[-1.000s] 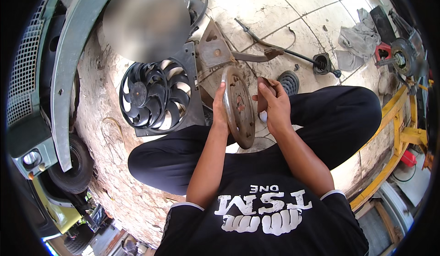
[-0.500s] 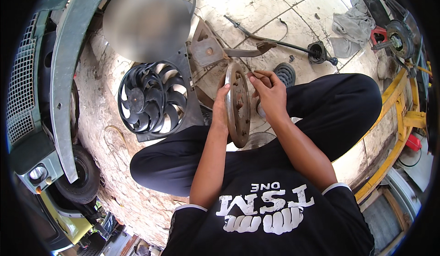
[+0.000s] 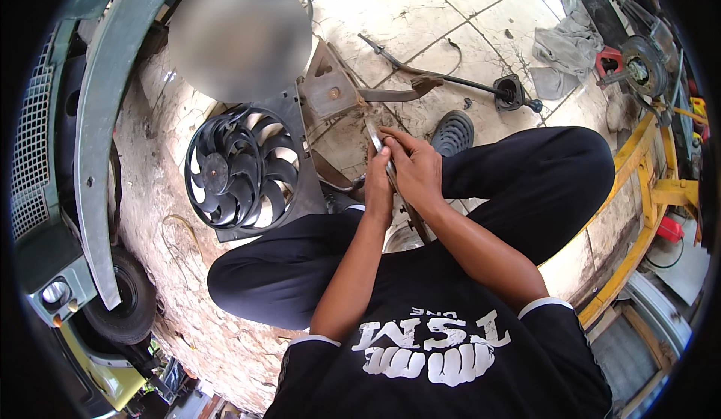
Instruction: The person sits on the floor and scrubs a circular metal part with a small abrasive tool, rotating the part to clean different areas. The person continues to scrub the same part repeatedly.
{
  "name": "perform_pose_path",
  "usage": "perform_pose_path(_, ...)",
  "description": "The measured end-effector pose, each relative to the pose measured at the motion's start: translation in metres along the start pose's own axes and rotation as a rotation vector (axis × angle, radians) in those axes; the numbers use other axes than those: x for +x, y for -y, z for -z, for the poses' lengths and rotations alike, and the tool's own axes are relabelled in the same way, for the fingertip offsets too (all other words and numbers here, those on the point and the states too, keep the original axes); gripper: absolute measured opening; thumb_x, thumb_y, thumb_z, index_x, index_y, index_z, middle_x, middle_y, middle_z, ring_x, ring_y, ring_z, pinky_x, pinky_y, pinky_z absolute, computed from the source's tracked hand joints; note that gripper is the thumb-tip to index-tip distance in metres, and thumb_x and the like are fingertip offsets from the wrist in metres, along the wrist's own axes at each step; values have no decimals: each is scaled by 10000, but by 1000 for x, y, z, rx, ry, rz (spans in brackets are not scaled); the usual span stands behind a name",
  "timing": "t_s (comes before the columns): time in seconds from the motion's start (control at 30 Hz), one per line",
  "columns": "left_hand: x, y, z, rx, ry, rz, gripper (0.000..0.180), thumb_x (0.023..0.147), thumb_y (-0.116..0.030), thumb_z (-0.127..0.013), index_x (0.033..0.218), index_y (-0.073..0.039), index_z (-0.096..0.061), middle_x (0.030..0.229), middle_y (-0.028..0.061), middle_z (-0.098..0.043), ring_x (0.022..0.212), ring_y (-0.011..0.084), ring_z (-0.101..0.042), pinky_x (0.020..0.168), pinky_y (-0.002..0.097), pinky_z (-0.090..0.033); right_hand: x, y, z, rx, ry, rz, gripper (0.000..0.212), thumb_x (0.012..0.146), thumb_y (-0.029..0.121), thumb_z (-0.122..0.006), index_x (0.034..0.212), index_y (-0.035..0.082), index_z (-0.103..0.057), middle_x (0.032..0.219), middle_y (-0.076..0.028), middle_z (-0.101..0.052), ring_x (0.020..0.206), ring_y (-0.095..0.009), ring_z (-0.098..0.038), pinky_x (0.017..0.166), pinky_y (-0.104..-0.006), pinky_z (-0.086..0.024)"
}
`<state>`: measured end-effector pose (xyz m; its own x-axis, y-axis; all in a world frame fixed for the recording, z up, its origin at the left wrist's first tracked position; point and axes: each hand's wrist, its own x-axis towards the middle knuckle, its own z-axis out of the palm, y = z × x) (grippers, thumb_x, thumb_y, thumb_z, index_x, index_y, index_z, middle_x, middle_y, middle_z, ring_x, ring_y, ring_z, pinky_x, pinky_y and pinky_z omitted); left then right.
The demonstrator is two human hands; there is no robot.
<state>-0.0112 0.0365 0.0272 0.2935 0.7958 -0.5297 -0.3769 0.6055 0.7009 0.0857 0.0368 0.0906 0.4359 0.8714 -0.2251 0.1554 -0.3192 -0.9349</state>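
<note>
A worn round metal plate (image 3: 416, 225), with studs or holes in its face, is held up in front of my lap. It is now nearly edge-on, so most of its face is hidden. My left hand (image 3: 378, 186) grips its left side, thumb near the rim. Against the other side is my right hand (image 3: 417, 170), its fingers closed over the edge close to the left thumb. Whether a smaller piece is pinched there is hidden. Below the plate, a round clear-looking dish (image 3: 402, 239) partly shows between my legs.
A black double fan (image 3: 244, 171) lies left of my knee. Beyond the plate are a rusty bracket with a pedal arm (image 3: 335, 92) and a long rod with a flange (image 3: 466, 82). A grey rag (image 3: 565, 47) lies far right, near a yellow metal frame (image 3: 638, 171). A grey bumper (image 3: 101, 119) borders the left.
The metal plate has turned from a partly visible face to nearly edge-on. My right hand has moved left and down onto its rim, close to my left hand.
</note>
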Motion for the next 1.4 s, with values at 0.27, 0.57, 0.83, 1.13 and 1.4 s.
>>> perform_pose_path(0.27, -10, 4, 4, -135, -28, 8, 547, 1024, -495, -427, 1336, -62, -549, 1182, 91, -669, 1059, 193, -672, 897, 328, -527, -5, 1, 6, -82, 144, 105, 277, 979, 221, -635, 1172, 58, -747, 991, -198, -748, 937, -359, -736, 825, -395, -558)
perform_pose_path(0.57, -20, -14, -13, -201, -130, 78, 519, 1030, -422, -422, 1450, -119, -454, 1024, 25, -643, 808, 95, -640, 642, 252, -530, -1, 1, 7, -103, 178, 58, 268, 976, 183, -637, 1178, 41, -739, 1024, -178, -759, 927, -307, -755, 825, -362, -567)
perform_pose_path(0.83, -24, -17, -10, -182, -64, 23, 565, 1015, -444, -426, 1475, -116, -434, 1200, 82, -640, 1020, 191, -673, 871, 350, -561, 3, -2, 2, -120, 161, 67, 277, 965, 194, -642, 1168, 38, -746, 988, -210, -749, 916, -295, -756, 817, -365, -561)
perform_pose_path(1.13, -22, -20, 0, -146, -48, 87, 646, 1003, -517, -421, 1465, -70, -475, 1369, 131, -596, 1264, 273, -595, 1087, 407, -453, 9, -7, -5, -101, 148, 31, 265, 962, 172, -646, 1161, 26, -743, 1021, -202, -750, 914, -325, -754, 819, -374, -567)
perform_pose_path(1.4, -19, -15, 8, -160, -26, 103, 641, 1004, -512, -416, 1461, -67, -473, 1372, 129, -598, 1234, 274, -613, 1080, 404, -462, 8, -7, -5, -94, 130, 123, 252, 965, 181, -648, 1156, 44, -740, 996, -210, -734, 873, -387, -722, 776, -409, -560)
